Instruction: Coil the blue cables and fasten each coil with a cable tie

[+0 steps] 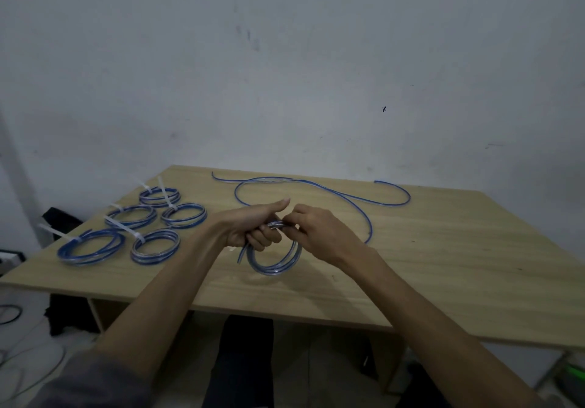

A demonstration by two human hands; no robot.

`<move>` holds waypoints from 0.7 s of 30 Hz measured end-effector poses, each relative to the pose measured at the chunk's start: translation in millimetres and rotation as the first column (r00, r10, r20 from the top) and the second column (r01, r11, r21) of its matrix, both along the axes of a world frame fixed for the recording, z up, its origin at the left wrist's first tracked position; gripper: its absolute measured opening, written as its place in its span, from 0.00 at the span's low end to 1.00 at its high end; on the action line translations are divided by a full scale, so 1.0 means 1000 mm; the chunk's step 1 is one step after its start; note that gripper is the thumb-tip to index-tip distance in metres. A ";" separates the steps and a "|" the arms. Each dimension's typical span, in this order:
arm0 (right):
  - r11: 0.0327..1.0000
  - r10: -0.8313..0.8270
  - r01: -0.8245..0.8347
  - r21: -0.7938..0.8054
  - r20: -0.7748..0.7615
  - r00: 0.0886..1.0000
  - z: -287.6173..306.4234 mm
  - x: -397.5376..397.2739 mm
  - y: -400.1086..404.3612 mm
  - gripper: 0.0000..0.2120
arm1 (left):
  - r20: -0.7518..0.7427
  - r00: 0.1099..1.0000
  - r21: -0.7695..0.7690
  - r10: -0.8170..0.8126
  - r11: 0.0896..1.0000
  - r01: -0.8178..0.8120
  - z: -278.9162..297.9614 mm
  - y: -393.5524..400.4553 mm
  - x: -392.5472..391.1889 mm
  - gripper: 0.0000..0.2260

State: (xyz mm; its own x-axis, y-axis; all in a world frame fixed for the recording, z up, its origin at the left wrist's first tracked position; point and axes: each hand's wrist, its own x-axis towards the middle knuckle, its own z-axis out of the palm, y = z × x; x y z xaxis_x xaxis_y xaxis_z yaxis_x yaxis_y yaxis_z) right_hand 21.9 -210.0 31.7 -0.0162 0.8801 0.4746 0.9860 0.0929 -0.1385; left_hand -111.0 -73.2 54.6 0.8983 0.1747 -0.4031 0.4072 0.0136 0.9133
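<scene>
Fig.: Both hands hold a part-wound blue coil above a wooden table.

L hand: fingers curled round top of coil, thumb straight. R hand: fingertips pinch cable at coil top, beside L hand. Coil hangs below hands; its loose cable trails back over table centre. Five finished coils, each w/ white cable tie, lie grouped at table's left, well apart from hands.
</scene>
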 end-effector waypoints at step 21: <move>0.929 -0.322 0.355 0.104 -0.244 0.915 -0.023 -0.002 0.022 0.16 | 0.605 0.686 0.385 0.404 0.606 -0.696 -0.053 -0.008 0.011 0.26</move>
